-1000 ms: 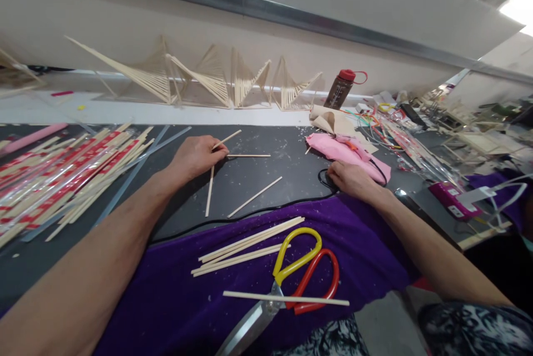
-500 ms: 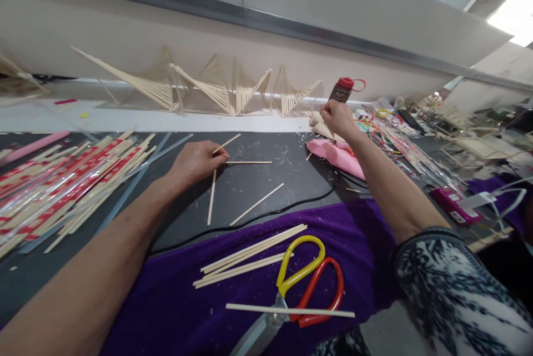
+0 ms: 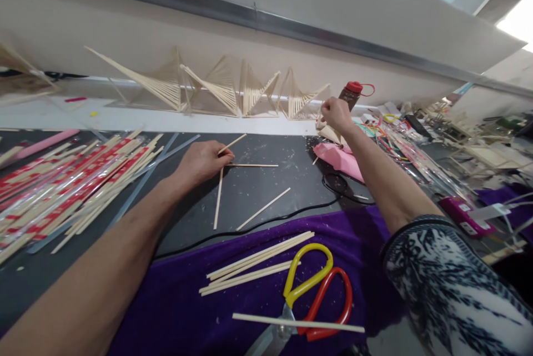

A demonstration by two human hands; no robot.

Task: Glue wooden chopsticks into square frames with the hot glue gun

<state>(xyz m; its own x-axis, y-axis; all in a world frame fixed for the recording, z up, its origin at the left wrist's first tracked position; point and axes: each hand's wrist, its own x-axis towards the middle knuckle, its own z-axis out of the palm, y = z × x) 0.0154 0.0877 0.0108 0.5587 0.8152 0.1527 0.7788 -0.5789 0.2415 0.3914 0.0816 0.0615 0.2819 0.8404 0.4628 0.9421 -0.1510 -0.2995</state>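
Observation:
My left hand [image 3: 202, 160] rests on the dark tabletop, its fingers pinched around the meeting ends of thin wooden sticks. One stick [image 3: 232, 144] slants up past the fingertips, another [image 3: 258, 165] points right, and a third [image 3: 219, 200] runs toward me. My right hand [image 3: 336, 114] is raised in a closed fist in front of a dark bottle with a red cap [image 3: 353, 89]; whatever it may hold is hidden. Below that hand lies a pink wrapped object [image 3: 339, 159], close to a black cord [image 3: 333, 181]. A loose stick [image 3: 264, 209] lies between the hands and the purple cloth [image 3: 175, 300].
Yellow-and-red-handled scissors [image 3: 310, 295] lie on the cloth under one stick, beside several more sticks [image 3: 258, 256]. Plastic-wrapped stick bundles [image 3: 83, 184] cover the left side. Twisted stick models [image 3: 212, 89] line the wall. A magenta power block [image 3: 464, 214] sits at right.
The view has turned slightly, shifting the scene rightward. My right hand has moved a little left relative to the bottle. My left hand keeps its pinch on the sticks.

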